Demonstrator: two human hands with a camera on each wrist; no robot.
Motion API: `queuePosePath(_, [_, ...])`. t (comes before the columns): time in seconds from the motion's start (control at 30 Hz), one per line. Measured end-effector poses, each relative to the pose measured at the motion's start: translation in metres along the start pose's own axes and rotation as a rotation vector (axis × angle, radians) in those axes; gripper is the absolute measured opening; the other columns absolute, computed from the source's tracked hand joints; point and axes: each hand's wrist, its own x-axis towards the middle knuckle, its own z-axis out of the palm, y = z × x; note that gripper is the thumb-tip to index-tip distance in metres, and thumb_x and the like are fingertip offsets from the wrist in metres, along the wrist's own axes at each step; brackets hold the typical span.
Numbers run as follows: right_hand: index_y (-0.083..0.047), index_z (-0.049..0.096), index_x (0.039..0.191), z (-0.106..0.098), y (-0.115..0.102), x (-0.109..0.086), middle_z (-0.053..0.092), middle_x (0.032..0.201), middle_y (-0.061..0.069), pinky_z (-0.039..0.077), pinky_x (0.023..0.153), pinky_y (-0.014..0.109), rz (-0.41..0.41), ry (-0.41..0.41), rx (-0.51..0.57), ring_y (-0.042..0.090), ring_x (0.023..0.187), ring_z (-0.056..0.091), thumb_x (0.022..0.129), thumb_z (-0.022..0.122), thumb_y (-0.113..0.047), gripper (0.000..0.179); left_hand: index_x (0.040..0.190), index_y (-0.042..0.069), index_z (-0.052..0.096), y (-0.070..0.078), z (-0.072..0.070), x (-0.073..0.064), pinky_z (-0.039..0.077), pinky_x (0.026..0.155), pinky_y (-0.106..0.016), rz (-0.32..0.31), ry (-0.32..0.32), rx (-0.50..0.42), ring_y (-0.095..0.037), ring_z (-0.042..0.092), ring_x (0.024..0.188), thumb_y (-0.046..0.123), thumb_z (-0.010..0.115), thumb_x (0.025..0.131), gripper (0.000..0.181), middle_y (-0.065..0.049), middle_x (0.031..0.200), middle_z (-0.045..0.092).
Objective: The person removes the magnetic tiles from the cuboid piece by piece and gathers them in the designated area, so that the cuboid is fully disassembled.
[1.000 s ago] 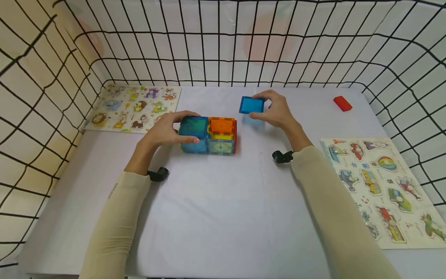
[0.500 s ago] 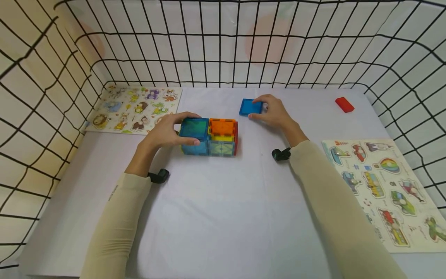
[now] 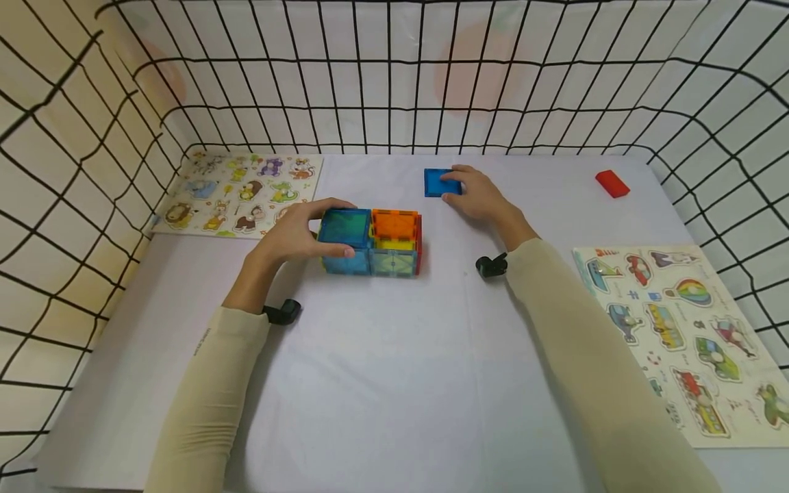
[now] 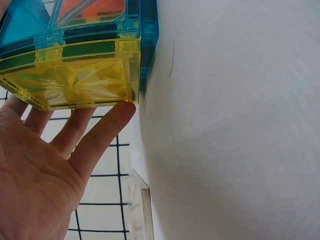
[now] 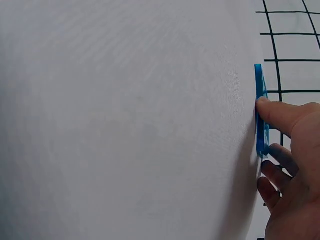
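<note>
In the head view, my left hand (image 3: 294,231) grips the left end of a two-part box of magnetic tiles (image 3: 394,263), thumb in front and fingers behind. The left part has a blue-green tile on top; the right part's top is open, showing orange and yellow inside. The left wrist view shows the box's yellow end tile (image 4: 80,82) beside the palm. To the right of the box, my right hand (image 3: 483,197) holds a flat blue magnetic tile (image 3: 434,183) down at the tabletop. Its thumb is at the tile's edge in the right wrist view, where the index finger is hidden.
A red block (image 3: 612,183) lies at the back right. An animal puzzle board (image 3: 212,188) is at the back left, a vehicle puzzle board (image 3: 684,315) at the right. Black wire mesh (image 3: 388,107) walls the white table (image 3: 394,383) at the back and both sides.
My right hand has lowered the blue tile to the tabletop and turned it slightly, with the fingers now further over it. The left hand and the box have stayed in place.
</note>
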Motion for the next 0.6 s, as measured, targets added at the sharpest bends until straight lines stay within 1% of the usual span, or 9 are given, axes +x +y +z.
queuePosePath(0.13, [-0.015, 0.045, 0.156, 0.000, 0.001, 0.003, 0.020, 0.171, 0.015, 0.016, 0.128, 0.060, 0.004, -0.010, -0.023, 0.041, 0.158, 0.017, 0.106, 0.056, -0.032, 0.054, 0.137, 0.035, 0.063, -0.001, 0.000, 0.000, 0.061, 0.085, -0.046, -0.003, 0.001, 0.004, -0.028, 0.058, 0.123, 0.043, 0.092, 0.073, 0.070, -0.001, 0.136, 0.066])
queuePosePath(0.23, [-0.016, 0.041, 0.158, -0.001, 0.002, 0.002, 0.017, 0.172, 0.015, 0.015, 0.128, 0.061, 0.015, -0.016, -0.026, 0.041, 0.158, 0.016, 0.106, 0.055, -0.034, 0.057, 0.136, 0.035, 0.063, 0.000, 0.001, -0.001, 0.061, 0.083, -0.044, 0.002, 0.000, -0.005, -0.027, 0.059, 0.120, 0.042, 0.092, 0.073, 0.069, -0.001, 0.135, 0.067])
queuePosePath(0.37, [-0.019, 0.036, 0.161, -0.003, 0.000, -0.003, 0.014, 0.173, 0.014, 0.015, 0.127, 0.063, 0.030, -0.019, -0.007, 0.041, 0.159, 0.014, 0.105, 0.055, -0.039, 0.062, 0.135, 0.036, 0.063, 0.002, 0.001, -0.001, 0.061, 0.080, -0.040, 0.011, 0.001, 0.001, -0.026, 0.060, 0.117, 0.042, 0.092, 0.073, 0.069, 0.000, 0.132, 0.068])
queuePosePath(0.43, [-0.019, 0.035, 0.161, -0.006, -0.002, -0.007, 0.016, 0.173, 0.014, 0.016, 0.127, 0.062, 0.030, -0.013, 0.008, 0.040, 0.159, 0.015, 0.105, 0.056, -0.040, 0.063, 0.135, 0.036, 0.063, 0.002, 0.000, -0.001, 0.061, 0.079, -0.040, 0.017, 0.000, 0.002, -0.025, 0.060, 0.116, 0.042, 0.092, 0.073, 0.068, 0.000, 0.132, 0.068])
queuePosePath(0.5, [-0.019, 0.036, 0.160, -0.008, -0.004, -0.011, 0.019, 0.172, 0.013, 0.017, 0.128, 0.061, 0.026, -0.005, 0.033, 0.038, 0.158, 0.017, 0.104, 0.057, -0.041, 0.063, 0.134, 0.036, 0.063, 0.001, 0.001, -0.001, 0.061, 0.078, -0.040, 0.020, 0.004, 0.002, -0.025, 0.060, 0.115, 0.042, 0.092, 0.073, 0.068, 0.001, 0.131, 0.068])
queuePosePath(0.6, [-0.020, 0.039, 0.159, -0.011, -0.007, -0.020, 0.025, 0.171, 0.010, 0.026, 0.126, 0.059, 0.023, 0.013, 0.086, 0.036, 0.156, 0.025, 0.103, 0.059, -0.043, 0.063, 0.133, 0.035, 0.064, 0.000, 0.001, -0.001, 0.061, 0.078, -0.040, 0.024, 0.011, -0.004, -0.024, 0.060, 0.114, 0.042, 0.092, 0.074, 0.066, 0.001, 0.129, 0.069])
